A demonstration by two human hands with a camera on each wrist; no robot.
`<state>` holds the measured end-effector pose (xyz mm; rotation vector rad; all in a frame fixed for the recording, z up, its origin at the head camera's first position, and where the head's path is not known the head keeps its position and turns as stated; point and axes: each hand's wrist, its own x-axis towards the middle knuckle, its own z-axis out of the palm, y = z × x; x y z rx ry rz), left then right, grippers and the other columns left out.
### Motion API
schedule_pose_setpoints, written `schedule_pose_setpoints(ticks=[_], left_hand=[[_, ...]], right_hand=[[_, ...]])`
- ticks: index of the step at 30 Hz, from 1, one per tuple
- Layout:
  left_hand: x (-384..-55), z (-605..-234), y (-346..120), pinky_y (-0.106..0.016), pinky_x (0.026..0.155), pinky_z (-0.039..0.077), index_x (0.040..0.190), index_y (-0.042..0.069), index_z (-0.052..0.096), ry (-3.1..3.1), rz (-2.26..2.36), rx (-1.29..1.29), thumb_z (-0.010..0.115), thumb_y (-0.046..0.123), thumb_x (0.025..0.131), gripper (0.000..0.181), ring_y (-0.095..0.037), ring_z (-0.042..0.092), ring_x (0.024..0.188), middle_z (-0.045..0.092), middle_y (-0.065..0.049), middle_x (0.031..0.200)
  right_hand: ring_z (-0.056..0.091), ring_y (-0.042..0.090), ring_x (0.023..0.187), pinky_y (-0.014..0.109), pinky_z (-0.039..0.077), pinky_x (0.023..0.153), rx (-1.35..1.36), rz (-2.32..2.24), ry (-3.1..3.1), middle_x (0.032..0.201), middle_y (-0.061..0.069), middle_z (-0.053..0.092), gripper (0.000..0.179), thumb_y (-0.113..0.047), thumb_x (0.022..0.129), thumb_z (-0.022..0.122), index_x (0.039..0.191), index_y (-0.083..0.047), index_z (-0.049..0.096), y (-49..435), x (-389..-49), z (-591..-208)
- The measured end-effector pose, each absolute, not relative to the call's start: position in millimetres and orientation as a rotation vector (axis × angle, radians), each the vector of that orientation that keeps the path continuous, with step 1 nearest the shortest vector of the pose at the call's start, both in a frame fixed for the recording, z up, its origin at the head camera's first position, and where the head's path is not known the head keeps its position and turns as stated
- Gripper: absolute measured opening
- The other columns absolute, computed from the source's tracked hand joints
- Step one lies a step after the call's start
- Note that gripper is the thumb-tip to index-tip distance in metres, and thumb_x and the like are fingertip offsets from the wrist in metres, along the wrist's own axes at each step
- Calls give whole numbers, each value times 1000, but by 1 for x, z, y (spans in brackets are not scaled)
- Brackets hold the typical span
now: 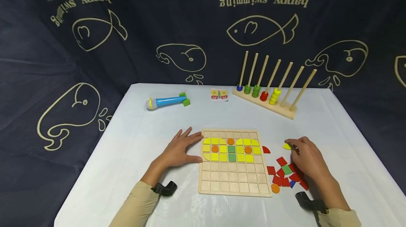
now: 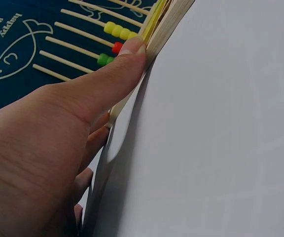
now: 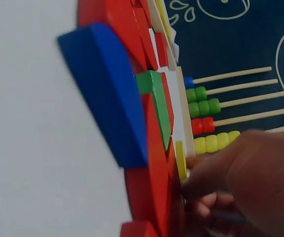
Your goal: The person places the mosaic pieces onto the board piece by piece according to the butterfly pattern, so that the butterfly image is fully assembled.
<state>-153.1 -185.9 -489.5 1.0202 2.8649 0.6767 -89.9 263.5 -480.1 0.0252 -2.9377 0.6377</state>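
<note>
My left hand (image 1: 178, 149) lies at the left edge of a wooden grid board (image 1: 219, 186), fingers spread, with fingertips and thumb touching its rim. In the left wrist view the thumb (image 2: 117, 74) rests against the wooden edge. Yellow, orange and green tiles fill part of the board's upper rows. To the right of the board, my right hand (image 1: 309, 156) pinches a yellow quarter-circle tile (image 1: 287, 146) between thumb and index finger, close over the table. The right wrist view shows the yellow tile (image 3: 181, 159) edge-on at the fingertips. Beneath that hand are loose red tiles (image 1: 281, 161).
Among the loose tiles are a green square (image 1: 287, 169), a blue piece (image 1: 292, 184) and an orange disc (image 1: 275, 188). Farther back stand a peg rack with coloured beads (image 1: 263, 102), a butterfly picture card (image 1: 219, 94) and a blue toy microphone (image 1: 168, 101).
</note>
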Motion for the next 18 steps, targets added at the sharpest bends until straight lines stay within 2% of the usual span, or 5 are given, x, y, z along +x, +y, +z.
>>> schedule_pose_setpoints(ticks=[6, 12, 18], left_hand=[[-152, -490, -187, -51, 115, 7, 145, 23, 45, 2861, 679, 1015, 65, 71, 74, 88, -28, 17, 144, 38, 7, 150], [-152, -489, -187, -51, 115, 7, 145, 23, 45, 2860, 677, 1014, 64, 71, 74, 88, -28, 16, 144, 38, 7, 150], [-153, -489, -186, -49, 116, 6, 145, 24, 45, 2863, 661, 1009, 64, 72, 74, 88, -26, 15, 144, 37, 8, 151]], right_hand=[[44, 37, 102, 60, 44, 86, 208, 753, -3000, 111, 16, 53, 30, -9, 81, 69, 112, -8, 71, 264, -90, -477], [52, 24, 88, 44, 53, 76, 270, 811, -3009, 105, 9, 57, 25, -12, 81, 75, 106, -9, 73, 264, -88, -476], [53, 22, 88, 42, 53, 77, 228, 837, -3043, 103, 7, 58, 32, -18, 80, 78, 109, -7, 73, 266, -86, -472]])
